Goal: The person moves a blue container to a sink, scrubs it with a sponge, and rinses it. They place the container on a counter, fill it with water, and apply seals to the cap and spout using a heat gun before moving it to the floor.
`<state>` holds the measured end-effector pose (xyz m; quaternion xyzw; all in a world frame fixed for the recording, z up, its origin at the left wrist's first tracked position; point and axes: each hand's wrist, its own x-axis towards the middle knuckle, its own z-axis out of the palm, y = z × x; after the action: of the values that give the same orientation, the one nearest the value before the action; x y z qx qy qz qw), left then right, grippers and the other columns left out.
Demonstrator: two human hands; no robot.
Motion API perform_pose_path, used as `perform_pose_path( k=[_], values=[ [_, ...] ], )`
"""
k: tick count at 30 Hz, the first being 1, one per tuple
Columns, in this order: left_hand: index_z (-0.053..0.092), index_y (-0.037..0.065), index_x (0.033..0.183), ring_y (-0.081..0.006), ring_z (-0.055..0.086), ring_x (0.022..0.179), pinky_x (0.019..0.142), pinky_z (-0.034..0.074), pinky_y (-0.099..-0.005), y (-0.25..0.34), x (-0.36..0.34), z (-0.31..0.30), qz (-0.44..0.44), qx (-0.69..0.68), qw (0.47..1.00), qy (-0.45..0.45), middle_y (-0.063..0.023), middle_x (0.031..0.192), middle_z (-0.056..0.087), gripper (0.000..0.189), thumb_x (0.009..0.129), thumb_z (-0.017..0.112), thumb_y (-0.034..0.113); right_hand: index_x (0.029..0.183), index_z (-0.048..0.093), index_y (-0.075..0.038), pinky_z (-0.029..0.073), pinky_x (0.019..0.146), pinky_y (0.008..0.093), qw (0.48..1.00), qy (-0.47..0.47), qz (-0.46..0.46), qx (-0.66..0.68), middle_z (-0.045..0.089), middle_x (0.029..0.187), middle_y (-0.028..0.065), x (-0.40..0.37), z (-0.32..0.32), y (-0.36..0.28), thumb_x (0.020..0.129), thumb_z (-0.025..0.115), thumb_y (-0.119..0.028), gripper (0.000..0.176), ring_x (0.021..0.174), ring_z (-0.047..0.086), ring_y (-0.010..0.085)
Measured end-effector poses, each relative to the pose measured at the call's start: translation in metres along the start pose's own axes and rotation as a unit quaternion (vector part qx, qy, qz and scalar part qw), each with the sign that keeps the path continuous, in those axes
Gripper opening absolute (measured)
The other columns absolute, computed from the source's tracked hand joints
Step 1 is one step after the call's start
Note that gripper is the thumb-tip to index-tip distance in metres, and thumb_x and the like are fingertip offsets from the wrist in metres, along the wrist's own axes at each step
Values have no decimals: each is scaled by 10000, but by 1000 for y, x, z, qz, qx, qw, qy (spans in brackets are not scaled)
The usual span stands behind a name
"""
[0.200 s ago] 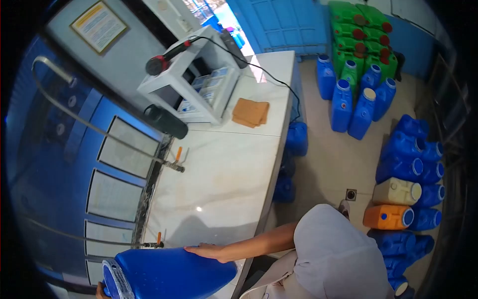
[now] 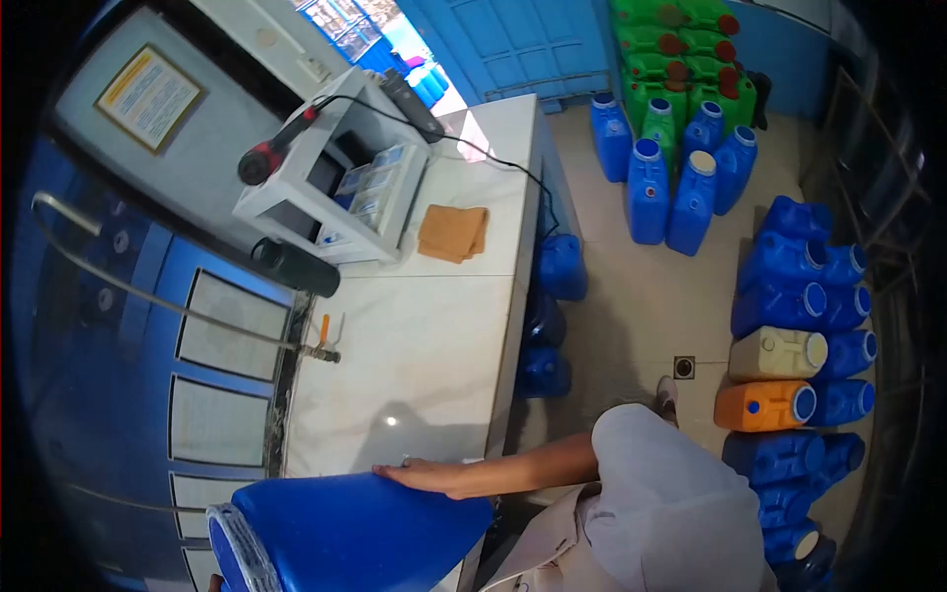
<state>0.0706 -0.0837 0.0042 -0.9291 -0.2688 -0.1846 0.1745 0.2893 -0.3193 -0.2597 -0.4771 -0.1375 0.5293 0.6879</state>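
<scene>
A large blue plastic jug [image 2: 365, 528] lies on its side across the near end of the white counter [image 2: 395, 335], its wide round cap ringed by a whitish band facing left. My right hand [image 2: 422, 478] rests flat on the jug's upper side, fingers stretched out towards the left. Only a sliver of my left hand [image 2: 214, 583] shows at the bottom edge, against the capped end; the jug hides most of it. A tap with an orange lever [image 2: 325, 335] sits at the wall side of the counter, beyond the jug.
Farther along the counter are an orange-brown cloth [image 2: 453, 233], a dark green bottle [image 2: 296, 267] and a white rack [image 2: 326, 183] with a black-and-red corded tool [image 2: 271, 158] on top. Blue jugs [image 2: 779, 306] line the floor at right; green jugs [image 2: 681, 64] are stacked at the back.
The view has shifted and turned a little. The jug sits slightly farther up along the counter, now hiding the nearer tap's orange lever. My right hand stays on the jug; less of my left hand shows.
</scene>
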Motion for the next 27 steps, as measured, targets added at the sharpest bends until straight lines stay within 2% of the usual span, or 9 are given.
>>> perform_pose_path(
  k=[5,9,13,14,17,19,23,24,27],
  values=[
    [629,-62,990,-291,628,777,727,475,-409,142,7,-69,69,-48,992,-96,-223,848,658,375,672,651,136,925,606,52,503,674,294,984,143,-97,38,617,805,137,-33,-64,4,880,432,-550,629,699,606,189],
    [621,-74,911,-210,590,612,562,474,-352,210,18,-96,195,-130,957,-170,-131,740,649,271,670,667,41,849,627,22,489,629,266,974,173,-125,73,617,782,116,-97,-127,-10,899,418,-495,560,697,595,155],
    [595,-6,983,-82,496,479,397,396,-234,326,55,-124,75,-159,672,-720,-72,707,629,349,663,725,40,826,637,-2,474,613,263,951,214,-187,124,622,764,87,-176,-188,-7,908,410,-450,509,673,584,134],
    [496,41,1190,-184,619,783,651,524,-337,322,83,-93,136,-98,525,-834,-157,958,631,437,817,628,229,913,646,-18,467,694,258,956,201,-180,118,631,845,86,-198,-207,-4,905,413,-460,499,748,586,130],
    [649,50,983,-175,579,701,715,440,-298,415,66,-95,212,-98,561,-794,-69,744,648,252,744,728,66,1047,624,-37,430,814,255,942,198,-222,157,614,993,88,-244,-253,16,906,409,-475,509,897,565,136],
    [514,35,697,-102,431,458,442,348,-261,503,14,-144,40,-116,631,-766,-29,536,457,201,732,711,10,1099,603,-43,406,857,262,932,208,-208,211,594,1052,85,-257,-284,41,905,409,-481,516,957,541,145],
    [448,-10,1041,-100,452,476,439,363,-251,540,-22,-67,123,-191,564,-794,-40,567,491,425,712,717,2,1154,575,-48,393,899,294,897,333,-287,48,603,1096,100,-311,-369,94,922,383,-437,491,1023,538,183],
    [316,-20,1205,-107,495,508,453,396,-251,560,-52,-56,136,-158,651,-730,-43,602,516,652,700,726,14,1161,571,-51,395,904,306,856,384,-343,-53,605,1105,105,-328,-387,111,928,378,-405,466,1034,539,200],
    [328,-46,1265,-136,563,567,501,464,-257,588,-105,66,213,-137,620,-743,-70,669,579,747,671,760,90,1096,603,-45,407,896,358,894,404,-185,-65,607,1097,140,-334,-480,180,929,347,-347,430,1012,558,246]
  ],
)
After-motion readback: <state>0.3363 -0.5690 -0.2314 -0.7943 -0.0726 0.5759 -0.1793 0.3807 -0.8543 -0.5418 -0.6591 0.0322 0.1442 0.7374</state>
